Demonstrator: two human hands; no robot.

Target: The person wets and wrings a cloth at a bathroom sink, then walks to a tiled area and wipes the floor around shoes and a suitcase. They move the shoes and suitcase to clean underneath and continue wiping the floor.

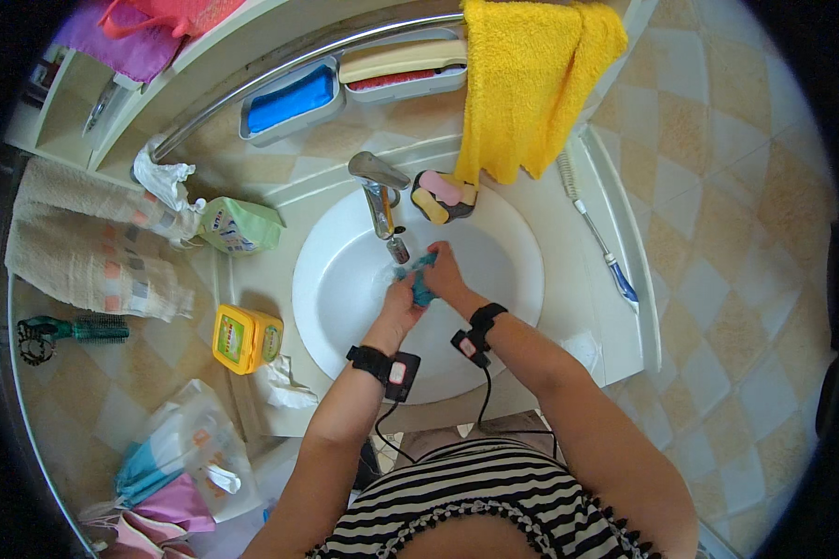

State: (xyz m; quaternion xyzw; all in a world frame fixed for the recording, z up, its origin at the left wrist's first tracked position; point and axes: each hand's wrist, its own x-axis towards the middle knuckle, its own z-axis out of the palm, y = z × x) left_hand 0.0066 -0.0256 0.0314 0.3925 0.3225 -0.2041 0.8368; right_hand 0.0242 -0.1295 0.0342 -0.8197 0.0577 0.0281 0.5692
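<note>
Over the white oval sink basin (489, 349) both hands grip a wet teal cloth (423, 292). My left hand (398, 307) holds its lower left part, close under the faucet outlet. With bent fingers, my right hand (449, 274) clasps the cloth's upper right part. Just above the hands is the chrome faucet (379, 199), and water appears to splash near the cloth's left side. Part of the cloth is hidden by the fingers. Each wrist wears a black strap with a small wired box.
Behind the basin, a dish (465, 208) holds soap bars beside the faucet. A yellow towel (531, 84) hangs from the rail. Left of the basin stand a yellow tub (238, 340) and a green pouch (241, 227). A long-handled brush (605, 248) lies along the counter's right edge.
</note>
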